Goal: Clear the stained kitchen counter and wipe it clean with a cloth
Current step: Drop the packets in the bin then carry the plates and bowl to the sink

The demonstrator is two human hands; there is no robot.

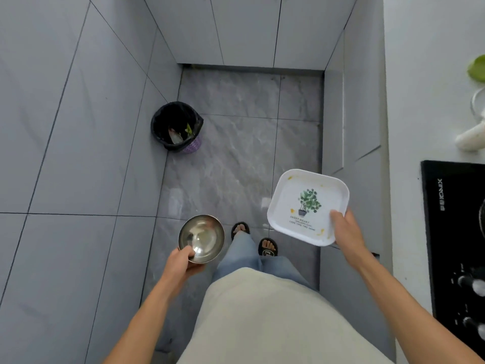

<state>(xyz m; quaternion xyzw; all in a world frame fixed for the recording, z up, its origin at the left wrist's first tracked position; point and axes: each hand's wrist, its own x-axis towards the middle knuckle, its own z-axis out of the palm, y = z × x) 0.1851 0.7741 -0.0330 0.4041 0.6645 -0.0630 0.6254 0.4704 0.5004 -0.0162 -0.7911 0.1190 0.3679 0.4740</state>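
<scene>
Head view looks down at the grey floor point(231, 153). Left hand point(181, 264) grips the rim of a steel bowl point(201, 239), thumb inside. Right hand point(346, 229) pinches a corner of a white square plate point(307, 206) with yellow stains. Both are held above the floor. A black-lined bin point(176, 126) stands near the wall; the tabletop point(420, 101) is at right.

We have one wide view, from the person's head, looking steeply down at the floor point(236, 153). Both forearms reach in from the bottom edge. The counter point(420, 101) runs along the right edge.
</scene>
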